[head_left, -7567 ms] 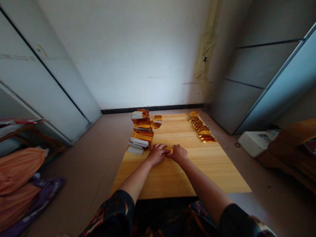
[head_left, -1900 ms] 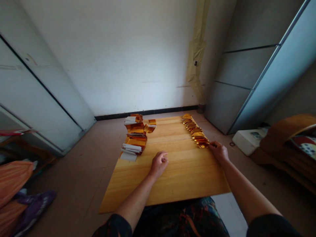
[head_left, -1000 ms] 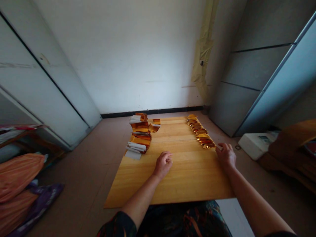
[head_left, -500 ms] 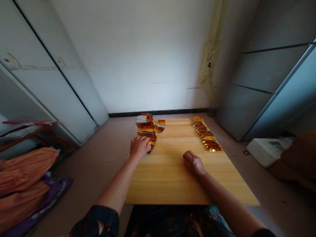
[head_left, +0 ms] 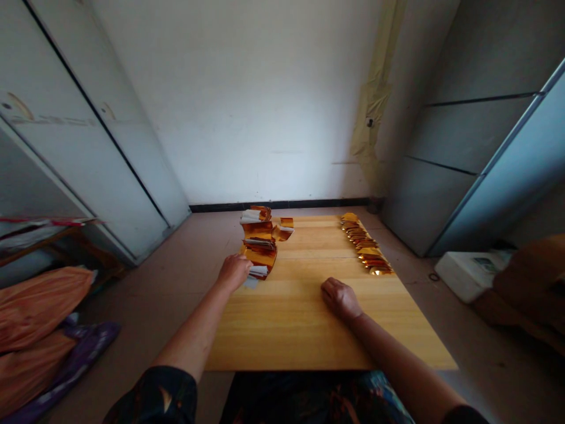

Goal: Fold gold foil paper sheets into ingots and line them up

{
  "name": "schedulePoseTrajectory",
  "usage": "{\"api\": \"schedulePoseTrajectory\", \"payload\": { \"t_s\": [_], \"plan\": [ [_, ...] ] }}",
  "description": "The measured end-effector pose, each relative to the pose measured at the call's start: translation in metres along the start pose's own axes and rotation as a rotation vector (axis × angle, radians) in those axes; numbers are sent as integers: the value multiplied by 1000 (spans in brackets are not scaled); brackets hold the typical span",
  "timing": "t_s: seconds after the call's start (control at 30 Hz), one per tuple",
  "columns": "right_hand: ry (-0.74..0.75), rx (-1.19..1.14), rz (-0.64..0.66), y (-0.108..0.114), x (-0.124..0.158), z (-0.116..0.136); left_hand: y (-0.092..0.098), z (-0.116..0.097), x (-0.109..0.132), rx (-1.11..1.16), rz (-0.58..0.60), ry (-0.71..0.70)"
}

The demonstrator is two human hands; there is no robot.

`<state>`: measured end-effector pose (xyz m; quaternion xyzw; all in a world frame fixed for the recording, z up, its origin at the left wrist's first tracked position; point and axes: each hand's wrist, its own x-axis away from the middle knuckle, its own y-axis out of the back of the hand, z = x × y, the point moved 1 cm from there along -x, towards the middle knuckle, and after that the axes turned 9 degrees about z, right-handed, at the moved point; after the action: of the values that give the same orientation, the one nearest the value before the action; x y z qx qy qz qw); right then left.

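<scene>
My left hand [head_left: 235, 272] is at the table's left edge, fingers closed on the near left end of a loose stack of gold foil paper [head_left: 262, 255]. The exact grip is hidden behind the knuckles. White undersides show along the curled sheets, and a pale grey piece [head_left: 251, 283] lies just under the near end. Closed into a loose fist, my right hand [head_left: 342, 299] rests on the wooden table [head_left: 300, 335]; nothing shows in it. Along the right edge runs a row of folded gold foil pieces [head_left: 366, 244], overlapping one another.
A smaller curled gold piece [head_left: 283, 229] lies beside the stack. White cabinets [head_left: 110, 135] stand at left, a grey cabinet [head_left: 424, 176] at right. Orange cloth [head_left: 39, 300] lies low on the left; a white box [head_left: 465, 272] sits on the right floor.
My left hand has drawn back left and slightly down, off the top of the near sheets to their left end, uncovering white edges. My right hand stays on the table; the view shifted slightly.
</scene>
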<state>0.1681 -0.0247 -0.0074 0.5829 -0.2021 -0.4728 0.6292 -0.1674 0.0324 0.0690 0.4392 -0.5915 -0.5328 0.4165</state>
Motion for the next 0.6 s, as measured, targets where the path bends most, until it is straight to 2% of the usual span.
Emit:
{"api": "schedulePoseTrajectory", "payload": {
  "t_s": [0.23,0.37,0.43,0.53,0.6],
  "plan": [
    [-6,6,14,0,0,0,1,4,0,48,-135,-7],
    [-15,24,18,-1,0,1,10,3,1,94,-216,-40],
    [-17,26,12,-1,0,0,19,-1,2,123,-290,-37],
    [-14,21,8,0,0,-1,34,-16,4,183,-423,106],
    [-2,8,26,2,0,1,42,-30,5,289,-479,146]
  ]
}}
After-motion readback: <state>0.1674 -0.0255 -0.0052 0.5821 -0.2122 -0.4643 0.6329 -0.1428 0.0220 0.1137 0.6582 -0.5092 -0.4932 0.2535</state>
